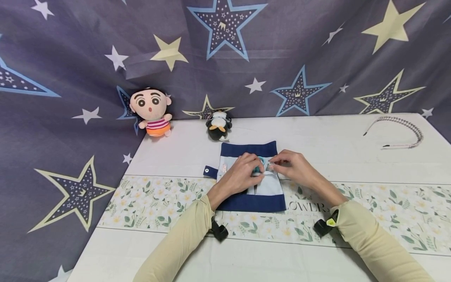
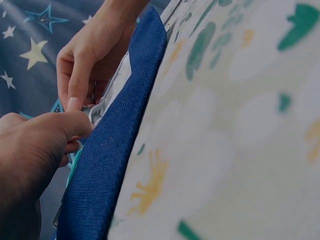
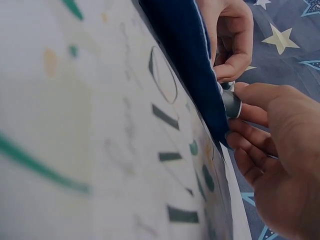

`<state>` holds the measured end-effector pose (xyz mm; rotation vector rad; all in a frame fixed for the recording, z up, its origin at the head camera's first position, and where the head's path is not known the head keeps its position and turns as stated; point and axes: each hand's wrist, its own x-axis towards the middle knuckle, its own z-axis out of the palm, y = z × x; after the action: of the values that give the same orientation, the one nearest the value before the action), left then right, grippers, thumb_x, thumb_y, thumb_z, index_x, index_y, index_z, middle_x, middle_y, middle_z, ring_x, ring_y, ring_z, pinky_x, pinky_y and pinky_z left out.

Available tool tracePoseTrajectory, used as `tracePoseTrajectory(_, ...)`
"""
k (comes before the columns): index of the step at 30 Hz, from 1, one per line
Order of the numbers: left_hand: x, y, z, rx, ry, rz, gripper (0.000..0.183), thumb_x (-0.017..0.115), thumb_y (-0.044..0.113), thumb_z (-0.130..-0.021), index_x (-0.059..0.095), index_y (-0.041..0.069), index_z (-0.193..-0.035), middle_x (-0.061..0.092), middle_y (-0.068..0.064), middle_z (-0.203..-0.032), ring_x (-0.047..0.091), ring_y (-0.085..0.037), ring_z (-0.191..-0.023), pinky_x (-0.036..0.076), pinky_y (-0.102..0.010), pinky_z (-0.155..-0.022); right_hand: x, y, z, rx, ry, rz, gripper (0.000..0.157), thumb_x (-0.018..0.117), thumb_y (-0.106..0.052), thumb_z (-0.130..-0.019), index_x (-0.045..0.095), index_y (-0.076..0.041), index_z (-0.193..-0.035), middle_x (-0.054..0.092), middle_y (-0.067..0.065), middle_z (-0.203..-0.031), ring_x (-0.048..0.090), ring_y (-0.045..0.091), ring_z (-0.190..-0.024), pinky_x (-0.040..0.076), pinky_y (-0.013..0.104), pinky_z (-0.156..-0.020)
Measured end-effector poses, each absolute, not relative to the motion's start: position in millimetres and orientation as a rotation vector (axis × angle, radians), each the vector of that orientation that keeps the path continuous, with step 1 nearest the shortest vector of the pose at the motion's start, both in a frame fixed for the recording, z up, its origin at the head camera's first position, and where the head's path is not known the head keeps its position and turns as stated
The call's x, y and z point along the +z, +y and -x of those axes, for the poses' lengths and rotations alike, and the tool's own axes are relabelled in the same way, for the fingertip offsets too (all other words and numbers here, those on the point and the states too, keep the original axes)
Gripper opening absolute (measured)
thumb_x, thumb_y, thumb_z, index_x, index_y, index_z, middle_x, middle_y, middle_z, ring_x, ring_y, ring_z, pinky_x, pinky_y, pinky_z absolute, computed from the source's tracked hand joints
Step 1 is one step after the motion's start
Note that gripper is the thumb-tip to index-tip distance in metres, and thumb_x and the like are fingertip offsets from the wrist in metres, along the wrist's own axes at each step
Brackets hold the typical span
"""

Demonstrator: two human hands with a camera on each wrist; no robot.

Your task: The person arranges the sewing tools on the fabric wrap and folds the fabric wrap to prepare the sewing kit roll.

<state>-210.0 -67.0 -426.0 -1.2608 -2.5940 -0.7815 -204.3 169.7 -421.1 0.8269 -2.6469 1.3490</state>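
A fabric pouch with navy ends and a pale blue middle lies spread flat, a navy snap tab sticking out on its left. Teal handles, like those of scissors, show in its middle, partly covered by my left hand. That hand's thumb and forefinger pinch the pale edge of the pouch's pocket. From the right, my right hand pinches a small grey cylinder with a light rim between thumb and fingers, right at the pocket's edge. Its far end is hidden by the pouch.
Behind the pouch sit a plush penguin and, farther left, a plush doll in a striped top. A beaded headband lies at the back right. A starry cloth hangs along the table's back edge; a floral band crosses the tabletop.
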Motion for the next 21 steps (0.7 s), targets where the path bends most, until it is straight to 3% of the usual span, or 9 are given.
tracePoseTrajectory(7, -426.3, -66.9, 209.7, -0.776, -2.596, 1.260, 0.004, 0.072, 0.015, -0.098, 0.071, 0.012, -0.100, 0.065, -0.006, -0.110, 0.056, -0.025, -0.106, 0.043, -0.041, -0.098, -421.5, 170.0, 206.3, 1.389, -2.610, -0.890, 0.014, 0.070, -0.004, -0.099, 0.078, 0.001, -0.109, 0.066, 0.004, -0.092, 0.055, 0.017, -0.072, 0.046, 0.028, -0.062)
tracePoseTrajectory(21, -425.8, -67.0, 208.8, -0.794, -2.594, 1.250, 0.004, 0.073, 0.015, -0.097, 0.072, 0.012, -0.099, 0.065, -0.006, -0.109, 0.056, -0.025, -0.104, 0.044, -0.041, -0.096, -422.4, 168.6, 209.1, 1.389, -2.637, -0.898, 0.016, 0.066, -0.007, -0.102, 0.080, 0.001, -0.101, 0.064, 0.005, -0.091, 0.055, 0.018, -0.072, 0.046, 0.028, -0.063)
